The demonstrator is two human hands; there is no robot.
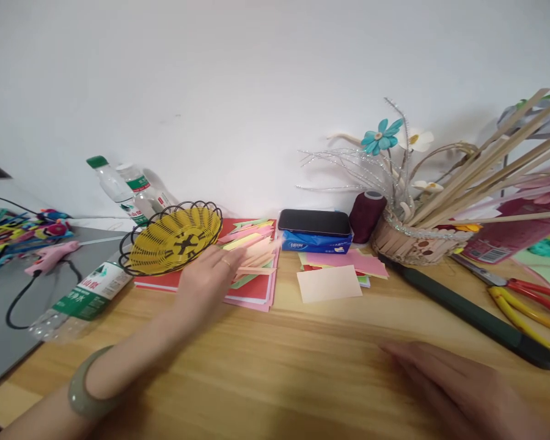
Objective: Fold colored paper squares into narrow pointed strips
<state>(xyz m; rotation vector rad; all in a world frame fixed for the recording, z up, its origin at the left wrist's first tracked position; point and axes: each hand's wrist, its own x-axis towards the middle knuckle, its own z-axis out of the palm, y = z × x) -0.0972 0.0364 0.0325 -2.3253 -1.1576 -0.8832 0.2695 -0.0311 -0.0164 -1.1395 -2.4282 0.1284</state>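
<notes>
My left hand [211,276], with a ring on one finger and a bangle [90,384] on the wrist, reaches to a pile of folded paper strips [257,239]. Its fingers are bent together at the strips' near left side; the fingertips are hidden, so what they pinch cannot be made out. The strips, pink, yellow and green, lie on a stack of red, white and pink paper sheets [250,300]. Low at the right, my right hand [458,385] is slightly blurred, its fingers stretched out over the wooden table [302,366] with nothing in them.
A yellow woven basket [165,244] leans left of the strips. Plastic bottles [91,290], a pink glue gun [52,256] and pipe cleaners [9,238] lie further left. A phone [314,222] rests on a blue tissue pack [311,242]. Scissors [490,278] and a dark green-handled tool [467,311] lie right.
</notes>
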